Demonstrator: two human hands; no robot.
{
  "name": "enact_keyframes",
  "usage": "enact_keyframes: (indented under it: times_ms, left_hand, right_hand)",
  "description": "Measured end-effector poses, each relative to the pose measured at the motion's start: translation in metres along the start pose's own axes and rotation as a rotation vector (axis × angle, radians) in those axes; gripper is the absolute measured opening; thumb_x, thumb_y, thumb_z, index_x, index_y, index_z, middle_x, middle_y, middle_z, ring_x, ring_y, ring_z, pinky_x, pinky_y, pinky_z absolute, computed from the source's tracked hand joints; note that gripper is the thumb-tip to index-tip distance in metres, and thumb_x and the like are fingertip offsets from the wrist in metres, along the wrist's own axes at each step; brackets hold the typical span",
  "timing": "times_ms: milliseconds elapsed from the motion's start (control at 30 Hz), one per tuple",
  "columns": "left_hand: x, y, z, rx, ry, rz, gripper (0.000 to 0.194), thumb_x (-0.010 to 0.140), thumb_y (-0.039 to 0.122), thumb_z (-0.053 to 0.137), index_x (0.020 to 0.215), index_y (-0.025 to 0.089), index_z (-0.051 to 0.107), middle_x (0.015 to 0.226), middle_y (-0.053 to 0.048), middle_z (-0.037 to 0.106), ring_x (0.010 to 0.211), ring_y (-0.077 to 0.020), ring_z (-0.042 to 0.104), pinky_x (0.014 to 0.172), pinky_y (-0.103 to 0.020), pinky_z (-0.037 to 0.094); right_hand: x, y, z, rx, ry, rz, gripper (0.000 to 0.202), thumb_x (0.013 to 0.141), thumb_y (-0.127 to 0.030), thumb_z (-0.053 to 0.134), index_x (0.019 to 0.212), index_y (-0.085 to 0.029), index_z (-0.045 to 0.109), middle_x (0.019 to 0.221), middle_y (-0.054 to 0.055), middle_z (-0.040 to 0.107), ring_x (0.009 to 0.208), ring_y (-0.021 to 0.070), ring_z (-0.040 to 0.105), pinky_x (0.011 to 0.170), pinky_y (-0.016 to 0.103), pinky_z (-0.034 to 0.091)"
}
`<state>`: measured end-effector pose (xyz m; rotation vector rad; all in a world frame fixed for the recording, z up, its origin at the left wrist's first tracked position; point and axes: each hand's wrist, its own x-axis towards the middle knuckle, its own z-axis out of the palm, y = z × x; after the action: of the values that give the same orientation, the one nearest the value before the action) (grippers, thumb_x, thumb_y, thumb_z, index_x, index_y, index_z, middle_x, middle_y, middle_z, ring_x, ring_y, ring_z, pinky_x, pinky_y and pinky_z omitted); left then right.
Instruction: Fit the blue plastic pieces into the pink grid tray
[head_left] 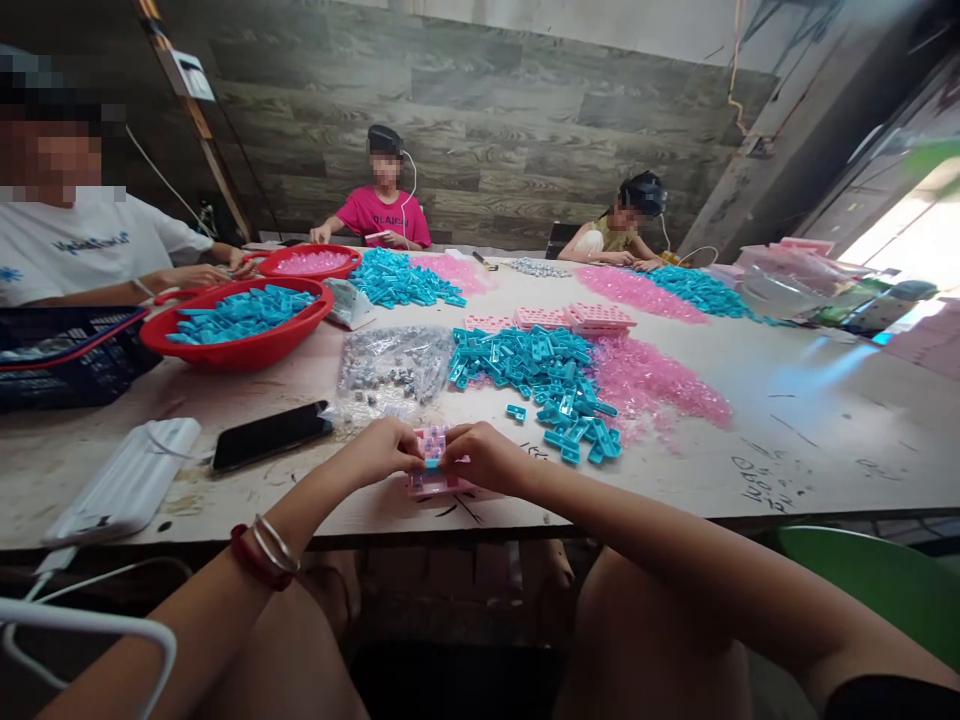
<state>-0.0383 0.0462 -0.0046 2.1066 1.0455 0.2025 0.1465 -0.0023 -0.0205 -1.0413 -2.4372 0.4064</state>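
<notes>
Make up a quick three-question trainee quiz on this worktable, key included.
1. True or false: the black phone lies between the white power bank and the left hand.
2. What fills the nearer red basin? A) pink pieces B) blue pieces C) silver pieces
3. Fill in: the fingers of both the left hand and the right hand are on a small ____ tray.

Key: 1. True; 2. B; 3. pink

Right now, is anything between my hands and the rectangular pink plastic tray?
Nothing visible: your left hand and right hand are both at the rectangular pink plastic tray, with a small turquoise plastic piece between them. The pile of turquoise plastic pieces lies beyond.
</notes>
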Motion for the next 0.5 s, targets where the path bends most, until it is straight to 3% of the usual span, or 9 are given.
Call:
enact_keyframes:
  times_ms: [300,500]
  left_hand:
    - [0.0,-0.017,0.005,-0.131,0.003,0.114,0.019,0.061,0.03,0.063,0.056,0.012,0.06,0.058,0.001,0.056,0.059,-0.0111,0.048,0.056,-0.02,0.036]
    - [-0.001,-0.019,0.007,-0.207,-0.042,0.021,0.023,0.062,0.034,0.062,0.062,0.011,0.061,0.053,0.003,0.053,0.051,-0.0084,0.042,0.05,-0.02,0.033]
  right_hand:
    - [0.001,-0.002,-0.002,-0.038,-0.021,-0.018,0.018,0.068,0.001,0.058,0.065,-0.014,0.068,0.066,0.001,0.059,0.059,0.0087,0.052,0.056,0.018,0.038]
    - [0.003,-0.001,-0.004,-0.056,-0.045,-0.036,0.018,0.066,0.001,0.058,0.062,-0.014,0.067,0.064,0.0,0.059,0.057,0.0086,0.052,0.055,0.019,0.037]
